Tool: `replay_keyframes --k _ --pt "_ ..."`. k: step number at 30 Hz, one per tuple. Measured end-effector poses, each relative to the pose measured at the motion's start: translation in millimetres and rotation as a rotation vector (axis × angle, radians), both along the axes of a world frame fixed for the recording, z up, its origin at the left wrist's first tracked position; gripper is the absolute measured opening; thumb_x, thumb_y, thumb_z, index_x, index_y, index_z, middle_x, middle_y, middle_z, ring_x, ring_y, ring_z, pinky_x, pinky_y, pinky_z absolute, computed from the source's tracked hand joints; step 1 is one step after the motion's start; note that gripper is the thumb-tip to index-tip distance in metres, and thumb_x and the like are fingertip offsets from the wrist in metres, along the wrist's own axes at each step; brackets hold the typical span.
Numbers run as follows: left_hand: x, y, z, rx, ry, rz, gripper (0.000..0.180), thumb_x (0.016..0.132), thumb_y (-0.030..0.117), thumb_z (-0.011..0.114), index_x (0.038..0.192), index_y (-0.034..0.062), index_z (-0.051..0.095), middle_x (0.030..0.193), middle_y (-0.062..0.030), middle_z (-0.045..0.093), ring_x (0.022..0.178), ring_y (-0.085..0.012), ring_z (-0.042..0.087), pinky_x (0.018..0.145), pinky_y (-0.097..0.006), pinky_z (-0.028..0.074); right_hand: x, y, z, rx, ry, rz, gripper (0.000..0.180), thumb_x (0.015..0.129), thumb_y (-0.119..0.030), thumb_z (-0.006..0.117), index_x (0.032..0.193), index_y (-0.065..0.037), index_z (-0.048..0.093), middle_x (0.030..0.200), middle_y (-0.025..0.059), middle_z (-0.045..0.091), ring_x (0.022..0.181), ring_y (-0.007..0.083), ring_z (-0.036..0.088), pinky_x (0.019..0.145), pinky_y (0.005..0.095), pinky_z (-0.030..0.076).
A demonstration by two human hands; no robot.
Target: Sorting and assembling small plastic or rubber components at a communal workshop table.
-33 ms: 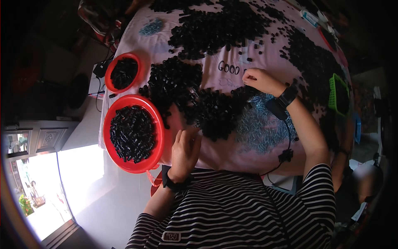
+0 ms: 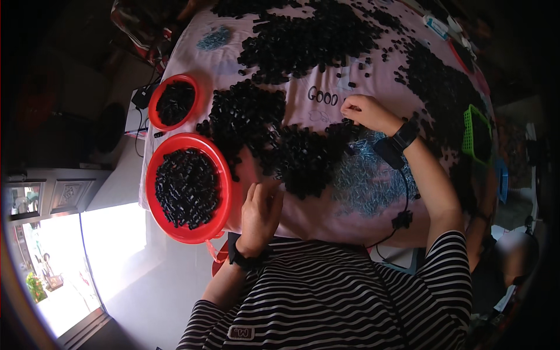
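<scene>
My left hand lies on the pink cloth at the table's near edge, right beside the large red bowl. Its fingers are stretched out toward a heap of small black pieces, and I see nothing in it. Farther out, my right hand has its fingertips curled down at the far edge of the same heap. Whether they pinch a piece is hidden. Both wrists wear black bands. A patch of small blue-grey metal bits lies under my right forearm.
A smaller red bowl of black pieces sits far left. More black heaps cover the far side and the right. A green basket stands at the right edge. A cable with a small box hangs from my right wrist.
</scene>
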State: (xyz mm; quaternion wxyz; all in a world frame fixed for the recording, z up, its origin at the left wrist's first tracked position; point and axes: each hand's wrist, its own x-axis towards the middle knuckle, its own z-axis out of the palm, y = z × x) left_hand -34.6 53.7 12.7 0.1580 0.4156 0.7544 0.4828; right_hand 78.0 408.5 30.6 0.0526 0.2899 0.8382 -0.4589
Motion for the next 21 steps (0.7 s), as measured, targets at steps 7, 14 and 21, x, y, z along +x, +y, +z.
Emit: replay_keyframes --k 7,14,21 --pt "0.4 -1.7 -1.5 -0.030 -0.024 0.016 0.024 0.091 0.002 0.065 0.115 0.0031 0.062 0.092 -0.0160 0.062 0.077 -0.0313 0.063 0.069 -0.040 0.052 6.3 89.6 -46.5 0.936 0.206 -0.154 0.020 0.092 -0.010 0.059 0.108 0.000 0.066 0.104 0.0201 0.067 0.101 0.0405 0.062 0.089 0.0476 0.050" --pt "2.3 -2.1 0.8 -0.038 -0.015 0.032 0.024 0.091 0.001 0.065 0.114 0.0033 0.062 0.093 -0.0151 0.060 0.077 -0.0308 0.063 0.069 -0.039 0.052 -0.9 92.1 -71.4 0.889 0.195 -0.218 0.029 0.090 -0.007 0.058 0.116 -0.001 0.068 0.113 0.0209 0.068 0.108 0.0397 0.063 0.096 0.0459 0.049" --pt "2.4 -4.4 -6.3 -0.023 -0.003 0.014 0.024 0.090 0.003 0.065 0.114 0.0031 0.063 0.090 -0.0150 0.059 0.075 -0.0318 0.062 0.067 -0.041 0.051 -25.9 53.9 -41.2 0.707 0.316 -0.116 0.035 0.083 0.007 0.053 0.111 -0.003 0.072 0.111 0.0185 0.069 0.102 0.0370 0.065 0.090 0.0392 0.053"
